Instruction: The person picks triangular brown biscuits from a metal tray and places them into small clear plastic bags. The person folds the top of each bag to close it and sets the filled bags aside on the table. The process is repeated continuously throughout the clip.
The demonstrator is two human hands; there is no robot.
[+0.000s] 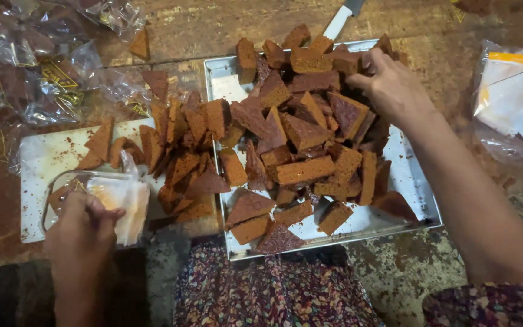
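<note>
The right hand (388, 85) reaches into the far right corner of a metal tray (416, 200), its grip curled down among a heap of brown cake pieces (304, 139); whether the fingers have closed on one cannot be told, since the pieces hide the fingertips. The left hand (83, 227) rests at the near left, its grip pinched shut on a clear plastic bag (119, 203) that lies on a white board (43, 163). A second pile of cake wedges (183, 157) is spread across that board, between the bag and the tray, and crowds against the tray's left rim. Beyond the tray a knife with a white handle (340, 21) lies on the worn wooden desk (213, 24). Crinkled empty wrappers (37, 79) lie at the far left, and a filled plastic packet (513, 103) lies at the right, well apart from the tray.
</note>
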